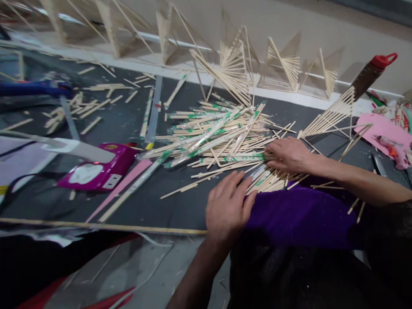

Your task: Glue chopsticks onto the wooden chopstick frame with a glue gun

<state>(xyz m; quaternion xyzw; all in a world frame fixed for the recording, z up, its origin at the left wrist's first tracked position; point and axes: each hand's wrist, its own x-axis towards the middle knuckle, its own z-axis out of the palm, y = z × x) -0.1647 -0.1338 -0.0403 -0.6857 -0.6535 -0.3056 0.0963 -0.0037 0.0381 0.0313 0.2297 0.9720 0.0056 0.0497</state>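
A heap of thin wooden sticks (222, 133), several in clear wrappers with green print, lies on the dark table. My right hand (289, 154) reaches in from the right, its fingers curled round the end of a green-printed wrapped packet (234, 157) at the heap's near right side. Nearer the table's front edge, my left hand (228, 204) rests palm down with its fingers apart, beside loose sticks, holding nothing. Purple cloth (299, 212) lies just right of my left hand, below the right forearm.
Stick structures (285, 64) stand along the wall. At the right are a fan-shaped stick frame (333, 113), a bottle with a red cap (370, 75) and a pink sheet (380, 128). A magenta lamp base (99, 169) and a blue tool (32, 89) are at the left.
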